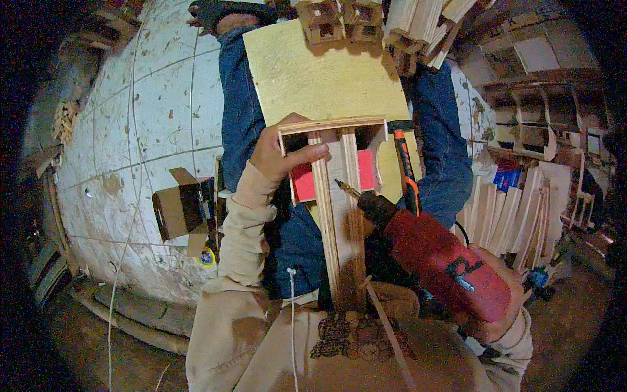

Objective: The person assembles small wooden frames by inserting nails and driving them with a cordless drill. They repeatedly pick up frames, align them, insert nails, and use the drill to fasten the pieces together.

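My left hand (275, 151) grips the left side of a plywood piece (321, 196), its thumb pressed over one of the long strips. The piece has a curved-sided box end at the far side, and two long parallel strips run from it toward my body. Red panels (366, 168) show inside the box end. My right hand (506, 284) is wrapped round the rear of a red power drill (450, 264), its grip mostly hidden. The drill's bit (347, 187) points at the channel between the strips; I cannot tell whether it touches the wood.
A yellow board (320, 78) lies across my legs, with wooden blocks (343, 19) and bundled strips (424, 26) at its far edge. Beside the drill rests a hammer (406, 170). An open cardboard box (176, 204) and tape measure (207, 256) lie left; plywood pieces (516, 209) lean right.
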Available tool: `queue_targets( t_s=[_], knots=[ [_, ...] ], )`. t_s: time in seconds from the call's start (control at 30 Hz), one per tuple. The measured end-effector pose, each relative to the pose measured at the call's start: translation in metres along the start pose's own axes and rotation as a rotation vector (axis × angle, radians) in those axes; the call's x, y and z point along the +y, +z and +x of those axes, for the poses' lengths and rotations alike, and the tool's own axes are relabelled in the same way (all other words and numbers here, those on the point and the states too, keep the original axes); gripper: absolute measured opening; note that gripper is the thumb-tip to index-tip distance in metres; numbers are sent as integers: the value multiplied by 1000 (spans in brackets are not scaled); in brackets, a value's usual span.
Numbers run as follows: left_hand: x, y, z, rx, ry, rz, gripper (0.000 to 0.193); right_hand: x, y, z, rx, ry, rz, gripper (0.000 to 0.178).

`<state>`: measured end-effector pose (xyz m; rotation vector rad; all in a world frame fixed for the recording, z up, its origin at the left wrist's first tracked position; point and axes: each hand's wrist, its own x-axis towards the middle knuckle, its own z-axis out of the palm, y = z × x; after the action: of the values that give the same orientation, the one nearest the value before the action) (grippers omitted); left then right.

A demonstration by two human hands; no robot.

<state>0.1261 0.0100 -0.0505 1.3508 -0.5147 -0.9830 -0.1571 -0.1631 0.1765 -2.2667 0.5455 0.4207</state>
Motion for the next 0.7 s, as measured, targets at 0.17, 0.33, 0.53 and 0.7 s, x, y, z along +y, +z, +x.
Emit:
queue_targets(
  t_s=[0.17,0.33,0.53,0.7],
  knots=[
    [-7,-4,2,15,73,85,31,-23,-5,18,4,230,262,85],
    [-17,-8,4,15,82,112,38,-57,-23,33,-40,292,143,83],
    [-21,-7,5,72,158,160,41,-95,-41,64,-193,219,-113,83],
    [-29,-7,9,113,261,64,48,-113,-44,99,-280,236,-214,83]
  ],
)
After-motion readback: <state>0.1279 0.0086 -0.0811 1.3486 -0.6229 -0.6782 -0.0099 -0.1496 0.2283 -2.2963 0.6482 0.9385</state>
